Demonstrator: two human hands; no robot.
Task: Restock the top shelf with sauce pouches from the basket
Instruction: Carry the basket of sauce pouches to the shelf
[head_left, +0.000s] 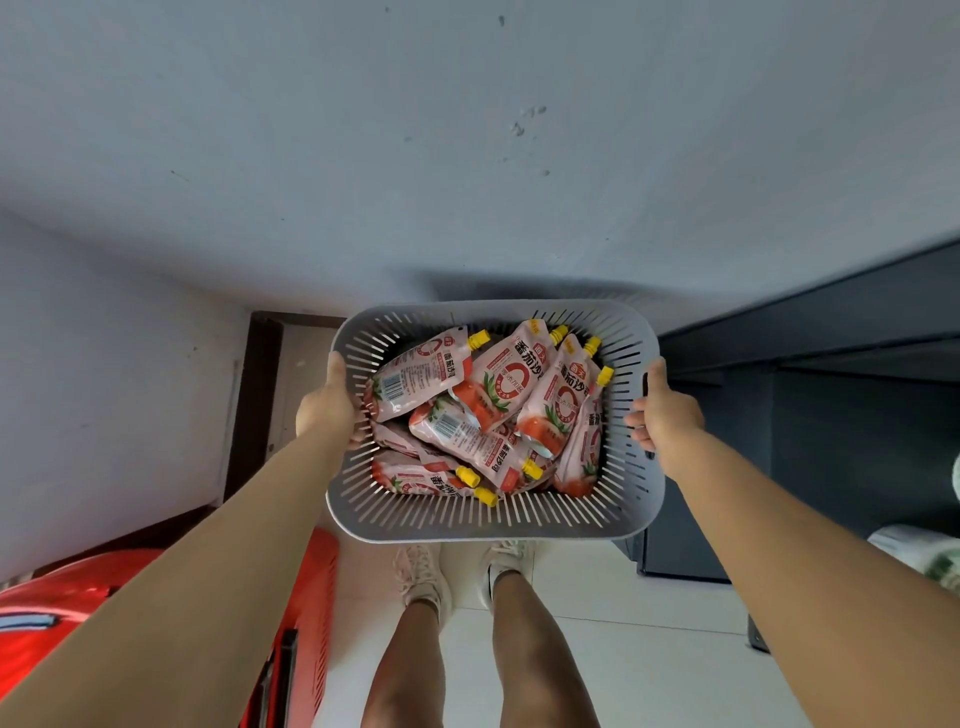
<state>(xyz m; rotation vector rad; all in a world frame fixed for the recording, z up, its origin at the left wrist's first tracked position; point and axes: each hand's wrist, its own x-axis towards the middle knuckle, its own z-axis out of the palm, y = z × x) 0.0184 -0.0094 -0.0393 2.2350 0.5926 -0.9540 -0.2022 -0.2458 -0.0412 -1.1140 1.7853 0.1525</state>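
A grey slotted plastic basket (488, 522) hangs in front of me above the floor, carried by both hands. My left hand (327, 410) grips its left rim, thumb on top. My right hand (667, 413) grips the right rim the same way. Inside lie several pink-and-red sauce pouches (511, 387) with yellow screw caps, piled loosely across each other. A dark shelf unit (810, 364) stands to the right; its top shelf is out of sight.
A pale wall (415, 156) fills the upper view straight ahead. A red plastic crate or cart (306, 613) sits low on the left beside a dark door frame (249, 405). Packaged goods (924, 561) show at the right edge. My feet stand on pale floor tiles.
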